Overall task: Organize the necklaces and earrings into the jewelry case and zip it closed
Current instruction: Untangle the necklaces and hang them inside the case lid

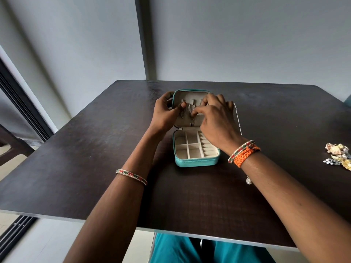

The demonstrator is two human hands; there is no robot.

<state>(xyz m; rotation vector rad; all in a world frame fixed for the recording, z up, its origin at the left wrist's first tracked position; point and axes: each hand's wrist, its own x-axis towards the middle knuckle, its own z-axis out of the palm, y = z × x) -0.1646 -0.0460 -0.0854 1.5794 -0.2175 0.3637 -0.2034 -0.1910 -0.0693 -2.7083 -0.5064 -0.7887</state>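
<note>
A teal jewelry case (196, 161) lies open in the middle of the dark table, its beige lid (187, 95) propped upright at the far side. Two thin necklaces (190, 111) hang from hooks inside the lid, one with a dark pendant (192, 123). My left hand (166, 112) grips the lid's left edge, thumb pressed on the lining. My right hand (216, 115) pinches at the necklace near the lid's right hooks. Another silver chain (237, 118) lies on the table just right of that hand. The lower half's beige compartments (190, 147) look empty.
A pile of earrings (339, 155), gold and silver, sits near the table's right edge. The table's (95, 149) near edge is close to my lap. A wall stands behind the table, and a dark window frame runs along the left.
</note>
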